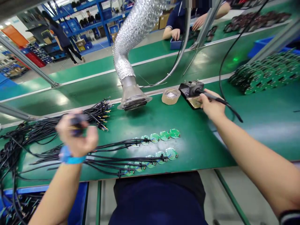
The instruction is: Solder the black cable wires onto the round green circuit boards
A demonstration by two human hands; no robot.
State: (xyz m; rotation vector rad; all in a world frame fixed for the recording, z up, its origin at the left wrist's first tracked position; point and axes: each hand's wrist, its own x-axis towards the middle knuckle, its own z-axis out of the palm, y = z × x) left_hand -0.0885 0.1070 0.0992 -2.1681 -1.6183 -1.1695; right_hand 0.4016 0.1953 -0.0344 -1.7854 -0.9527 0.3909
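Note:
My right hand (212, 104) is wrapped round the black handle of a soldering iron (217, 98), whose front end is in a dark stand (192, 89). Blurred by motion, my left hand (78, 131) is curled above the black cables, round something dark that I cannot make out. Two rows of round green circuit boards (164, 135) lie on the green bench (197, 147), with black cables (112, 161) running left from many of them. Behind my left hand a bundle of cables (99, 115) shows bare coloured wire ends.
A silver exhaust duct (134, 34) ends in a nozzle (134, 98) over the bench. Beside the stand sits a tape roll (170, 96). Stacked circuit boards (269, 73) are at the right. A blue bin (78, 203) is below left. Across the bench a person (174, 23) works; another (62, 37) stands farther back.

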